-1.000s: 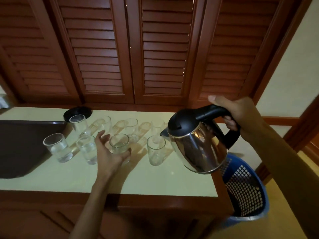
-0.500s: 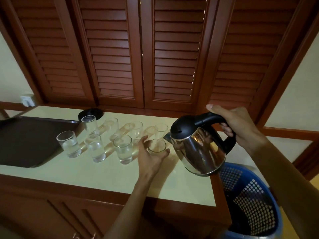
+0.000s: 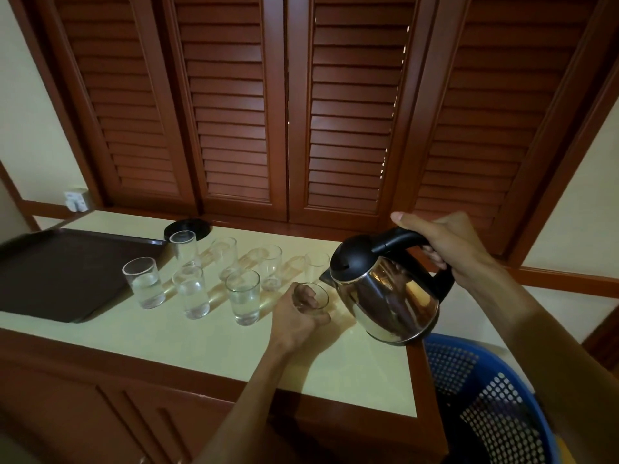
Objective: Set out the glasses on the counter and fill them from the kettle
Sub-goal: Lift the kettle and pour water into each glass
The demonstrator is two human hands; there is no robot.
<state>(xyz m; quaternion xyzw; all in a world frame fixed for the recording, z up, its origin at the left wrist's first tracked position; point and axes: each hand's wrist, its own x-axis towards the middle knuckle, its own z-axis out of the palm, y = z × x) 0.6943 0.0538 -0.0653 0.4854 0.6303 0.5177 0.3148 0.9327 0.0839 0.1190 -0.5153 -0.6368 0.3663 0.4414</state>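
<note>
Several clear glasses stand in two rows on the pale counter [image 3: 207,343]. The front row's left three glasses [image 3: 144,286] [image 3: 191,293] [image 3: 244,296] hold water. My left hand [image 3: 298,318] grips the rightmost front glass [image 3: 315,294] on the counter. My right hand [image 3: 449,249] holds the black handle of a steel kettle [image 3: 388,296], raised above the counter's right end and tilted left. Its spout sits just above and right of the held glass's rim. No stream of water is visible.
A dark brown tray [image 3: 63,272] lies at the counter's left. A black round kettle base [image 3: 188,227] sits at the back by the louvred wooden doors [image 3: 288,112]. A blue plastic basket [image 3: 485,396] stands on the floor off the counter's right end.
My left hand moved right from the third front glass to the fourth and closed around it. The kettle came a little closer to that glass and tilted towards it.
</note>
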